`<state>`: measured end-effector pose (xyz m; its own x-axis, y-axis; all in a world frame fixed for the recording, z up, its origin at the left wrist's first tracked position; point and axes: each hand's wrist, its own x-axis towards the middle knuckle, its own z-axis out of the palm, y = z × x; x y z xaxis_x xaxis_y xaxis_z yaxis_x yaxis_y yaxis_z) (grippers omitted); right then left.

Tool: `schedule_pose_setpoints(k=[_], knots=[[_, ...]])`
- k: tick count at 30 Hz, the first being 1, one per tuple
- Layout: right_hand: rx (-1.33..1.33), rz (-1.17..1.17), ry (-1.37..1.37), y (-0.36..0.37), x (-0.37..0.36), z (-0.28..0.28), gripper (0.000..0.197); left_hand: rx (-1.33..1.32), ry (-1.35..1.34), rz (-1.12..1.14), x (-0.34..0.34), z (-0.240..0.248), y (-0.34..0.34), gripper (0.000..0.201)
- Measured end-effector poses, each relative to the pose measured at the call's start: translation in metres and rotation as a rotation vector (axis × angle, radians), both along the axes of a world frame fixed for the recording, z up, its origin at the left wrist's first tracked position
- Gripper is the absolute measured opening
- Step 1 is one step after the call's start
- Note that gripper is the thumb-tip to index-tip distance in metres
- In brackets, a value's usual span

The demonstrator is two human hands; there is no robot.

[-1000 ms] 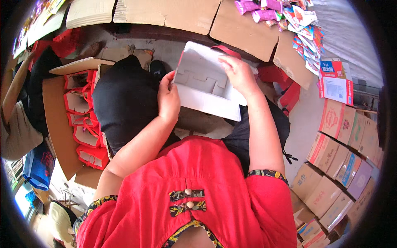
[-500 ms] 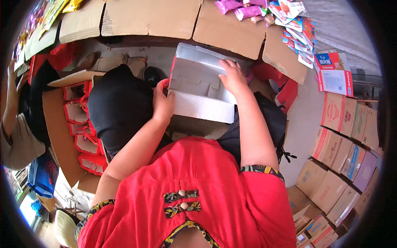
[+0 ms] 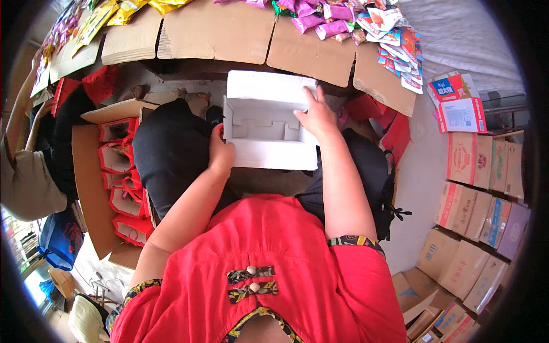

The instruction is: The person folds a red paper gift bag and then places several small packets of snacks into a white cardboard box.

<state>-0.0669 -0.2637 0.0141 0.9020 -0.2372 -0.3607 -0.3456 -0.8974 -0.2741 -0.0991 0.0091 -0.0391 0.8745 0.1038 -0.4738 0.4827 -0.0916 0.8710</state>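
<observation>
A white cardboard box (image 3: 271, 155) is held above my lap, its open side turned up toward me. White inner walls and small folded tabs show inside it. My left hand (image 3: 222, 150) grips the box's left end, its fingers partly hidden behind the wall. At the right end, my right hand (image 3: 319, 117) has its thumb over the rim and its fingers by the raised far flap (image 3: 266, 86). No loose item can be made out in the box.
To my left stands a brown carton (image 3: 87, 188) of red-trimmed bags (image 3: 127, 201). Cardboard flaps (image 3: 214, 28) edge the surface ahead, which bears purple packets (image 3: 323, 22), yellow packets (image 3: 128, 10) and red-blue packets (image 3: 403, 54). Stacked cartons (image 3: 457, 211) stand right. Another person's arm (image 3: 23, 106) shows far left.
The box has turned and tipped, so its far flap now stands up bright white and its opening faces me more squarely. Both hands moved slightly left with it.
</observation>
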Motion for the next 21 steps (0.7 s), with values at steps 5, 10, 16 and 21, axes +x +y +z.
schedule_pose_setpoints(k=[5, 10, 16, 21], knots=[[-0.083, 0.022, 0.006, 0.0, -0.011, -0.004, 0.083, 0.029, -0.023, -0.105, 0.001, 0.003, 0.0, 0.064], [-0.038, -0.029, -0.007, -0.019, -0.011, 0.007, 0.072, 0.021, -0.031, -0.122, 0.007, 0.004, -0.007, 0.066], [-0.022, -0.217, -0.08, -0.066, -0.025, -0.015, 0.057, 0.004, -0.065, -0.11, 0.008, -0.014, -0.002, 0.069], [-0.124, -0.238, 0.025, -0.055, -0.033, -0.03, 0.04, 0.068, -0.094, -0.136, 0.008, -0.039, 0.005, 0.074]])
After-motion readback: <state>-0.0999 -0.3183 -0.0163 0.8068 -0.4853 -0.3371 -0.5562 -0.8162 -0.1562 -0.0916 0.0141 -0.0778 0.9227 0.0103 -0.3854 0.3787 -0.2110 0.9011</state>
